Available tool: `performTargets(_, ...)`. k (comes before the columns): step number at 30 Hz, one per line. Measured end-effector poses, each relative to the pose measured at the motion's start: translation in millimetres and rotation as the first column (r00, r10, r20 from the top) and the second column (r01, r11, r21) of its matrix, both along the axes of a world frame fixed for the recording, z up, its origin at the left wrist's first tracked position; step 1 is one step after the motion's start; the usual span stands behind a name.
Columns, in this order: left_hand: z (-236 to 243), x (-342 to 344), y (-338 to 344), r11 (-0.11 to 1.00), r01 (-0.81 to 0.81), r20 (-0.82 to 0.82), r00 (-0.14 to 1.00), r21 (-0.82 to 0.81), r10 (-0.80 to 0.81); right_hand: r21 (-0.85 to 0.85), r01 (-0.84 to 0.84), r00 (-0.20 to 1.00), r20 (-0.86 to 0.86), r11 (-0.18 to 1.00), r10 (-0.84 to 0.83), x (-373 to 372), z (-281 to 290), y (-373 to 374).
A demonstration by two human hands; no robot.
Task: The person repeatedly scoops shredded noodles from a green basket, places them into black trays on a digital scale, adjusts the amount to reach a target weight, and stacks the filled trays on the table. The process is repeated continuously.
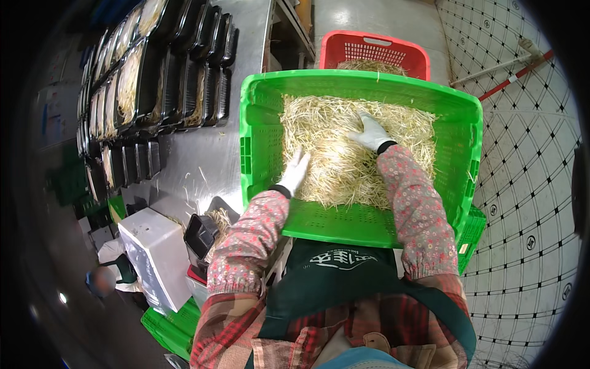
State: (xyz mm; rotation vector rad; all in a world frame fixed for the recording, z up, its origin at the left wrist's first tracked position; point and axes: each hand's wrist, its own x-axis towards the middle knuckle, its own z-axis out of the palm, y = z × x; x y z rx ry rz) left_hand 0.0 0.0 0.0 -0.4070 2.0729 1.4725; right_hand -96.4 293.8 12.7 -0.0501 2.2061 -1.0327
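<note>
A large green plastic crate stands in front of me with a thick bed of pale bean sprouts in it. Both my hands wear white gloves and reach in over the sprouts. My left hand is at the left edge of the heap, its fingers stretched out and touching the sprouts. Farther in and to the right, my right hand lies on the heap with thumb and fingers apart. Some of its fingertips are partly hidden among the sprouts. Neither hand grips anything that I can see.
Stacked black trays of sprouts fill the metal table at left. A red basket with sprouts stands behind the crate. Nearer left are a white box, a black tray and green crates. Another person is at far left.
</note>
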Motion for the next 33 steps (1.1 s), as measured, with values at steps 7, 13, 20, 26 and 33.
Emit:
performTargets(7,29,10,10,0.910,-0.262,0.160,0.962,0.322,0.220,0.267,-0.212,0.928,-0.246,0.940,0.279,78,53,-55)
performTargets(13,123,25,-18,0.838,-0.347,0.150,0.938,0.420,0.313,0.573,-0.190,0.905,-0.213,0.797,0.369,115,81,-101)
performTargets(20,236,75,-121,0.873,-0.435,-0.410,0.771,0.222,0.488,0.315,0.065,0.980,-0.199,0.947,-0.001,66,33,-59)
performTargets(26,245,155,-255,0.451,-0.893,-0.788,0.290,-0.017,0.544,0.589,0.039,0.950,-0.273,0.807,0.154,51,7,-35)
performTargets(33,142,307,-368,0.016,-0.976,-0.606,0.148,-0.217,0.782,0.336,0.082,0.907,-0.416,0.938,0.070,98,-1,-59)
